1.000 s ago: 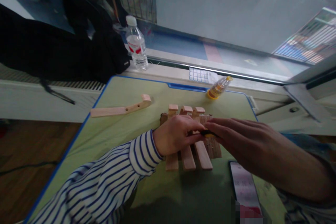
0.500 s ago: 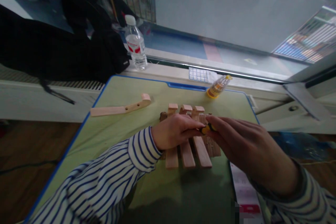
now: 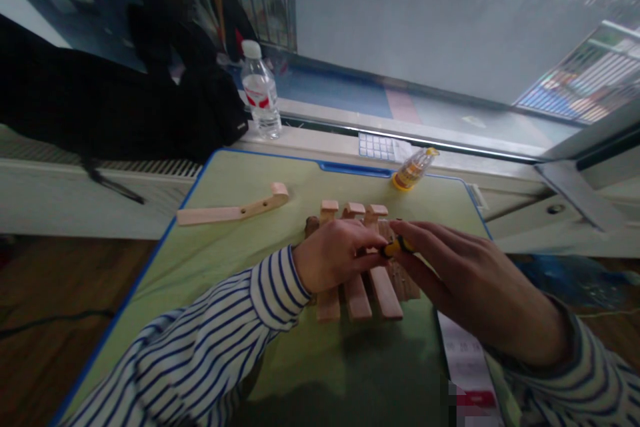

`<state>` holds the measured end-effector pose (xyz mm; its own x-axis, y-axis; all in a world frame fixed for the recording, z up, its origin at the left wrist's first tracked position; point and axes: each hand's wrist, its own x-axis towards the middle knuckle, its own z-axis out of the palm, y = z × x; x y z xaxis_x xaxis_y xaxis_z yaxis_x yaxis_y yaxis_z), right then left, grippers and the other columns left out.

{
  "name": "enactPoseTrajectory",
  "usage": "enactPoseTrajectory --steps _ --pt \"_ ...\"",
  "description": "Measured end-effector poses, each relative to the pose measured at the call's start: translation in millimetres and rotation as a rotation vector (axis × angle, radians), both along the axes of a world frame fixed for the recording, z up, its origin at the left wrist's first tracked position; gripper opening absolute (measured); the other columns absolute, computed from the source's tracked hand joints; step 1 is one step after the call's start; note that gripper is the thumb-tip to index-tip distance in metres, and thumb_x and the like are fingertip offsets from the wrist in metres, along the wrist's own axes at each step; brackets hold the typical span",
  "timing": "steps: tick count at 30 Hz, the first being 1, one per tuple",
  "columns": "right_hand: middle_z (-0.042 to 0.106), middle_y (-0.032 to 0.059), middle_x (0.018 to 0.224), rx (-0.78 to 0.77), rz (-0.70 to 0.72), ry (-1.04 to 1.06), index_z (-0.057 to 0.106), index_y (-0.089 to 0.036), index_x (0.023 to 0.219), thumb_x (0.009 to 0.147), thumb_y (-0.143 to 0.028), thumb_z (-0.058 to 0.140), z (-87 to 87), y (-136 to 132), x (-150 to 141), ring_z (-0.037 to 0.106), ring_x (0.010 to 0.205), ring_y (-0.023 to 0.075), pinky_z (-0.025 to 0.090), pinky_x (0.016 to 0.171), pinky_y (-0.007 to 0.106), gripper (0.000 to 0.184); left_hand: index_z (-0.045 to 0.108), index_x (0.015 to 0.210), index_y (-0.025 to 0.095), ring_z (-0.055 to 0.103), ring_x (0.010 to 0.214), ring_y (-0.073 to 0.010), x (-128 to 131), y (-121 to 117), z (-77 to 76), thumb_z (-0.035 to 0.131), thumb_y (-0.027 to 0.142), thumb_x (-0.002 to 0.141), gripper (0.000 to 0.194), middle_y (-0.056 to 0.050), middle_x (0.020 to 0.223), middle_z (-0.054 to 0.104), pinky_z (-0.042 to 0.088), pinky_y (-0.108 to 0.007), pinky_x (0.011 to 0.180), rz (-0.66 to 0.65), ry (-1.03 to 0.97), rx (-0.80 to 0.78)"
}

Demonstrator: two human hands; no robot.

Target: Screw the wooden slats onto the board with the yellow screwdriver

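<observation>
On the table, three pale wooden strips with hooked far ends, one of them the right strip (image 3: 386, 293), lie side by side across a rough brown wooden board (image 3: 407, 283). Over them, my right hand (image 3: 455, 267) is closed around a screwdriver (image 3: 399, 247) with a yellow and black handle. My left hand (image 3: 335, 253) rests on the strips, thumb and forefinger pinched at the black end of the screwdriver. Its tip is hidden by my fingers. A loose hooked wooden strip (image 3: 215, 215) with two holes lies to the left.
Near the table's (image 3: 230, 180) back edge a small yellow-capped bottle (image 3: 413, 170) leans to the right. By my right wrist lies a phone (image 3: 463, 353). Along the window sill are a water bottle (image 3: 263, 100) and a black bag or garment (image 3: 150, 113).
My right hand's fingers and wrist have shifted and turned, so more of the yellow handle shows. My left hand stays almost in place, and the wooden strips look still.
</observation>
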<state>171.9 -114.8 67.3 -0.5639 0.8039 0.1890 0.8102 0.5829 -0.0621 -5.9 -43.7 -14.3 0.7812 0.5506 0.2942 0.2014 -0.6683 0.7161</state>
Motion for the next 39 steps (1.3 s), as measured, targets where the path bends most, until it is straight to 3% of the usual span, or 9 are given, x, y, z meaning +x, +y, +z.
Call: enactPoseTrajectory --steps 4,9,16,25,30,34,39 --pt "0.051 0.0129 0.130 -0.043 0.058 0.032 0.037 -0.013 0.132 0.087 -0.015 0.045 8.5 0.5 5.3 0.054 0.112 0.0184 0.049 0.089 0.032 0.046 0.066 0.097 0.017 0.058 0.075 -0.0119 -0.8 0.7 -0.3 0.054 0.031 0.086 0.022 -0.003 0.081 0.065 0.044 -0.024 0.072 -0.022 -0.012 -0.024" --pt "0.053 0.0097 0.129 -0.116 0.134 0.003 0.042 -0.013 0.130 0.082 -0.003 0.043 9.3 2.2 8.6 0.053 0.113 0.0158 0.047 0.093 0.030 0.049 0.065 0.097 0.018 0.058 0.076 -0.0120 -1.8 1.4 1.2 0.056 0.028 0.085 0.018 -0.001 0.080 0.065 0.044 -0.023 0.071 -0.025 -0.016 -0.029" --pt "0.056 0.0093 0.125 -0.067 0.114 0.049 0.043 -0.013 0.128 0.083 -0.005 0.048 0.7 1.7 8.7 0.055 0.109 0.0155 0.049 0.090 0.030 0.046 0.065 0.099 0.017 0.059 0.075 -0.0114 -1.2 4.2 -1.7 0.053 0.027 0.087 0.020 -0.002 0.082 0.066 0.044 -0.022 0.070 -0.074 -0.014 -0.069" --pt "0.062 0.0071 0.113 0.034 0.049 0.073 0.049 -0.014 0.116 0.088 -0.017 0.049 -5.6 1.2 3.7 0.061 0.094 0.0150 0.051 0.081 0.028 0.028 0.064 0.104 0.017 0.058 0.074 -0.0106 -2.3 4.6 -0.3 0.050 0.022 0.088 0.022 -0.002 0.083 0.066 0.043 -0.020 0.069 -0.115 -0.019 -0.116" --pt "0.063 0.0070 0.107 -0.003 0.058 -0.020 0.047 -0.015 0.114 0.090 -0.021 0.046 -1.8 3.7 7.3 0.061 0.088 0.0170 0.051 0.075 0.031 0.025 0.061 0.111 0.019 0.059 0.082 -0.0143 -6.4 7.5 -4.4 0.057 0.023 0.083 0.029 -0.005 0.090 0.066 0.045 -0.025 0.076 -0.100 0.055 -0.048" --pt "0.062 0.0036 0.092 -0.154 0.122 -0.168 0.046 -0.017 0.110 0.090 -0.027 0.046 7.1 10.0 6.2 0.059 0.078 0.0171 0.049 0.068 0.032 0.023 0.063 0.107 0.017 0.056 0.096 -0.0173 -8.5 10.6 -6.5 0.055 0.015 0.082 0.027 -0.007 0.096 0.065 0.042 -0.030 0.089 -0.118 0.074 0.037" --pt "0.060 0.0035 0.084 -0.250 0.224 -0.352 0.049 -0.018 0.100 0.088 -0.017 0.043 18.4 26.6 -8.2 0.055 0.072 0.0167 0.043 0.063 0.030 0.013 0.064 0.104 0.018 0.055 0.101 -0.0156 -9.2 16.1 -12.9 0.049 0.009 0.083 0.027 -0.006 0.104 0.064 0.040 -0.030 0.095 -0.129 0.028 0.013"
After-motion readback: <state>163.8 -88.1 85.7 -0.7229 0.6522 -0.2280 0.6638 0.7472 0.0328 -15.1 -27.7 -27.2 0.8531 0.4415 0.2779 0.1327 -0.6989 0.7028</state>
